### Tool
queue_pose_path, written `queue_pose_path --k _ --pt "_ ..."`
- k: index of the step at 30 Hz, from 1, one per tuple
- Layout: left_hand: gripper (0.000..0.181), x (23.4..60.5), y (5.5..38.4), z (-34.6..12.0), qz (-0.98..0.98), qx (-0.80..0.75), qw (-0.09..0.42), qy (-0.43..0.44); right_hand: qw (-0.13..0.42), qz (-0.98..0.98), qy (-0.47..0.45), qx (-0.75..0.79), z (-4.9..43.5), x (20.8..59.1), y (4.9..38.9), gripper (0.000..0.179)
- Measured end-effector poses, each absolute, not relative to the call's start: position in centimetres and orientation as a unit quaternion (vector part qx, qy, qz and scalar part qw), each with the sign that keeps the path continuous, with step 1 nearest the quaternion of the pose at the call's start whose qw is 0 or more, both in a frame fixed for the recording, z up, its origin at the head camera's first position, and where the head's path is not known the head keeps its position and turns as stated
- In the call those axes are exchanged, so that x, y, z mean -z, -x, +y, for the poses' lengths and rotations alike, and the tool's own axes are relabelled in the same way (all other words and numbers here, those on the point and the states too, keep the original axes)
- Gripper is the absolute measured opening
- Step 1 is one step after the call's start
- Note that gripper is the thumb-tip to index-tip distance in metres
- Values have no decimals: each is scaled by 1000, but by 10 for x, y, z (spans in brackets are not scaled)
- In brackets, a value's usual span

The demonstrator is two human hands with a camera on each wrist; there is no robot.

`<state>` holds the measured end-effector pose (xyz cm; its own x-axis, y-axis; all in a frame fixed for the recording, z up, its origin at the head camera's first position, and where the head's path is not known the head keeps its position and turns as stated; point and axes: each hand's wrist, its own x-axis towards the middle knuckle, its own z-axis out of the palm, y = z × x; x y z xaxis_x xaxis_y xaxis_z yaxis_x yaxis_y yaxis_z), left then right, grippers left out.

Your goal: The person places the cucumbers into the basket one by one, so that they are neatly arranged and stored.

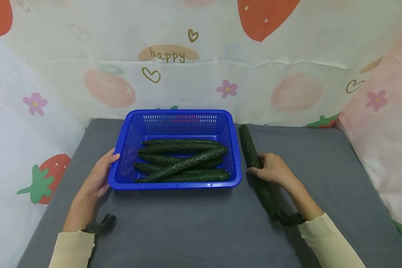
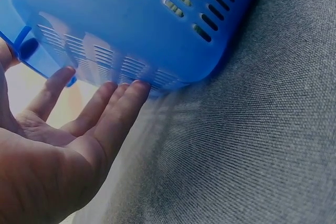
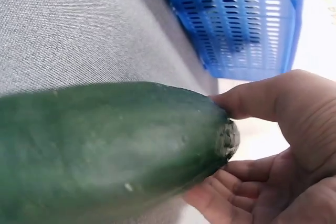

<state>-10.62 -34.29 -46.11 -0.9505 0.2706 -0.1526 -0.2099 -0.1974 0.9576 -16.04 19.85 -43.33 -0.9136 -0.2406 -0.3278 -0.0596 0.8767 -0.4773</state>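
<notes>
A blue plastic basket [image 1: 174,186] with slotted walls stands on the grey cloth, with several dark green cucumbers [image 1: 184,149] lying in it. At its left side my left hand [image 1: 101,173] holds the rim with the thumb, and the fingertips [image 2: 139,85] touch the outer wall. To the right of the basket, a long cucumber [image 1: 249,149] points away from me, and my right hand [image 1: 272,169] grips it between thumb and fingers. Its blunt, scarred end [image 3: 228,140] shows large in the right wrist view, where the thumb [image 3: 252,98] is at its upper edge and fingers are partly hidden behind it.
Grey cloth [image 1: 187,230] covers the table. White printed fabric [image 1: 201,89] hangs along the back edge and both sides, close behind the basket. A dark strap-like wrist mount [image 1: 101,225] sits at the left cuff, and another [image 1: 291,219] at the right.
</notes>
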Motion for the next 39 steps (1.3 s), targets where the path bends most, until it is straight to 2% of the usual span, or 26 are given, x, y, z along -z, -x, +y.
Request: queue_pose_path --k 20,26,31,39 --pt "41 458 104 -347 620 -771 146 -6 120 943 58 306 200 416 149 69" --pt "51 459 110 -339 630 -763 146 -4 97 945 68 305 203 400 148 68" --pt "48 459 111 -338 628 -767 133 3 88 943 84 308 199 388 150 69" --pt "53 459 109 -340 614 -776 140 9 76 942 109 307 192 370 150 65"
